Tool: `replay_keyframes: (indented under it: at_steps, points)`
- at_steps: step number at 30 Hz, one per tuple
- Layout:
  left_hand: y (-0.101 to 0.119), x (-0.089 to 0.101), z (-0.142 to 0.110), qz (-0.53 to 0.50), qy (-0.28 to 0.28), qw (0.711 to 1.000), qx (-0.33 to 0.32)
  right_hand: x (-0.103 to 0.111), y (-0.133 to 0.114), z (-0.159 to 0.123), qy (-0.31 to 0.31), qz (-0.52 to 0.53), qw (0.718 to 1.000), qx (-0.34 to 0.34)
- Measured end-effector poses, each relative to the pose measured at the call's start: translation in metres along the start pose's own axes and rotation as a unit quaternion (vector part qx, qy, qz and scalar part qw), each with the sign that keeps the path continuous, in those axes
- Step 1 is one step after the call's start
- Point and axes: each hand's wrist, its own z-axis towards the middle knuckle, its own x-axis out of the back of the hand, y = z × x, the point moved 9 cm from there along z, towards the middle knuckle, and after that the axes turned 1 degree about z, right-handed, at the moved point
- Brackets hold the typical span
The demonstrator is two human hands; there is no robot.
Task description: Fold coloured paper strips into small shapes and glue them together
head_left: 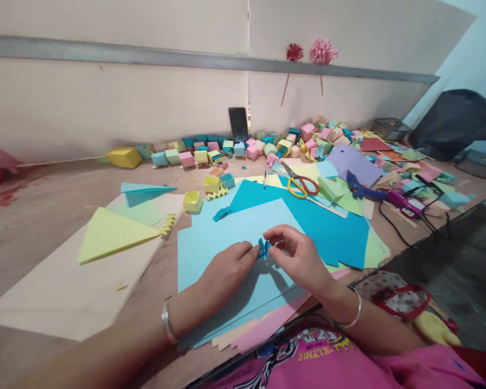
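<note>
A small folded piece of blue paper (263, 248) is pinched between my two hands, just above the light blue sheet (218, 259). My left hand (233, 270) grips its left side with the fingers together. On the other side, the thumb and fingertips of my right hand (297, 251) close on its right edge. A short blue paper strip (221, 214) lies on the sheet beyond my left hand. Larger dark blue paper (340, 237) spreads to the right, and scissors (302, 186) with red and yellow handles rest beyond it.
Small folded paper boxes (214, 154) line the wall, with a phone (238, 125) standing among them. Yellow (113, 232) and cream paper lie at left. At right are a hot glue gun (364, 189), a purple device (405, 204) and dark cords by the table edge.
</note>
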Motion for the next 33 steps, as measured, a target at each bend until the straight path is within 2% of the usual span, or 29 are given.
replay_keyframes:
  at_steps: [6,9,12,15,17,23,27,29,33]
  points:
    - [-0.010,0.005,0.000,-0.025,0.039,0.998,0.046,0.003,-0.007,-0.003,0.004,-0.029,0.999,0.016]
    - [-0.017,0.012,0.000,-0.064,0.071,0.992,0.081,0.000,-0.020,-0.010,-0.010,-0.054,0.996,0.070]
    - [-0.026,0.013,0.001,-0.173,0.070,0.972,0.141,-0.014,-0.031,-0.021,-0.055,-0.082,0.984,0.148]
    - [-0.031,0.003,0.002,-0.315,0.027,0.925,0.209,-0.029,-0.035,-0.031,-0.096,-0.122,0.966,0.208]
    - [-0.032,-0.002,0.002,-0.384,0.007,0.891,0.242,-0.033,-0.037,-0.033,-0.099,-0.134,0.959,0.231]
    - [-0.036,-0.011,0.000,-0.489,-0.009,0.819,0.301,-0.033,-0.039,-0.034,-0.099,-0.165,0.949,0.249]
    - [-0.037,-0.024,-0.006,-0.548,-0.057,0.753,0.360,-0.035,-0.028,-0.034,-0.142,-0.201,0.947,0.208]
    - [-0.036,-0.028,-0.010,-0.558,-0.085,0.729,0.387,-0.036,-0.021,-0.034,-0.167,-0.212,0.947,0.172]
    - [-0.043,-0.036,-0.020,-0.566,-0.099,0.681,0.454,-0.037,-0.008,-0.030,-0.206,-0.260,0.938,0.104]
